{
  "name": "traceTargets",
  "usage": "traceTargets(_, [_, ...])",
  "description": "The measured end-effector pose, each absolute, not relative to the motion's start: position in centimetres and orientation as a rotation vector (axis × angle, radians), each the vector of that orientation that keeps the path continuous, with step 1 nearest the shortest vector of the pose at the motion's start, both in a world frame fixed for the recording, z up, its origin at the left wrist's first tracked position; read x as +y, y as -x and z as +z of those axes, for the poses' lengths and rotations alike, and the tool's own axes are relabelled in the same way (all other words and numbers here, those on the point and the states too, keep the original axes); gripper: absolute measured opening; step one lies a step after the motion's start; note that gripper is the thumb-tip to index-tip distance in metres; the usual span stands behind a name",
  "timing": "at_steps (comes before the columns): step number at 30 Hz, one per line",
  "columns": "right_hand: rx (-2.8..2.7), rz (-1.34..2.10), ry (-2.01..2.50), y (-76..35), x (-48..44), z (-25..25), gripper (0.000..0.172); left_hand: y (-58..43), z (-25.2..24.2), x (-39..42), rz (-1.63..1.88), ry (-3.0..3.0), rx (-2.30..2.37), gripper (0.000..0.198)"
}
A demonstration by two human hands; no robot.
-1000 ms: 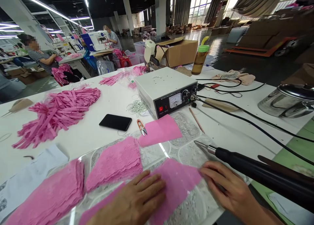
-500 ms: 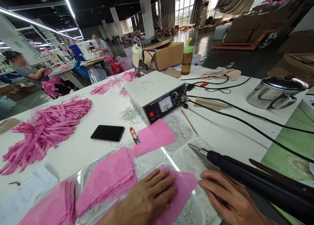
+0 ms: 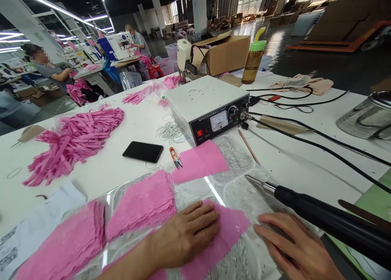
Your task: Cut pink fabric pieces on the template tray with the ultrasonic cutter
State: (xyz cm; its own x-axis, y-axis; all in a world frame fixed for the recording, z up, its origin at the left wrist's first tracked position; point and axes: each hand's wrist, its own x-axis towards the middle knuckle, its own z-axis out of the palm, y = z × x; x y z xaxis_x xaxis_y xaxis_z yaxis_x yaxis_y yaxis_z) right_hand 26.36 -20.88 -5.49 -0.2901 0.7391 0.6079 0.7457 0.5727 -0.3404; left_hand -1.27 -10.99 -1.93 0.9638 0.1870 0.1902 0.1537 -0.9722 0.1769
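Note:
My left hand (image 3: 186, 235) lies flat, fingers stretched out, on a pink fabric piece (image 3: 227, 231) on the clear-covered table. Just off that piece's right corner is my right hand (image 3: 295, 241), fingers extended and somewhat apart, with nothing visible in them. A black pen-shaped tool with a metal tip (image 3: 317, 211) extends above my right hand, tip pointing left; what supports it is out of view. Two stacks of pink fabric, a nearer one (image 3: 67, 241) and a farther one (image 3: 145, 202), lie left of my left hand. Another pink piece (image 3: 201, 162) lies flat beyond.
Behind the fabric stands a white control box (image 3: 210, 99) with black cables running right. Orange thread snips (image 3: 175, 158), a phone (image 3: 143, 151), a brown stick (image 3: 249, 146) and pink strips (image 3: 79, 137) lie around. A bottle (image 3: 253, 64) and a glass pot (image 3: 363, 117) stand farther back. Two people work beyond.
The camera view has shifted, so the table's things appear farther right and mostly slightly higher. Both hands stay nearly in place over the fabric, the right fingertips close to its corner.

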Motion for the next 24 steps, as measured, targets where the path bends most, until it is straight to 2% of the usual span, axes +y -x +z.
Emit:
traceTargets(7, [-2.112,-0.009,1.168,-26.51,-21.10,-5.39,0.033,1.20,-1.98,-10.89,0.335,-2.957,0.243,0.027])
traceTargets(24, [-2.095,-0.057,1.192,-26.01,-20.90,-5.40,0.030,1.33,-2.06,-10.74,0.359,-2.959,0.247,0.026])
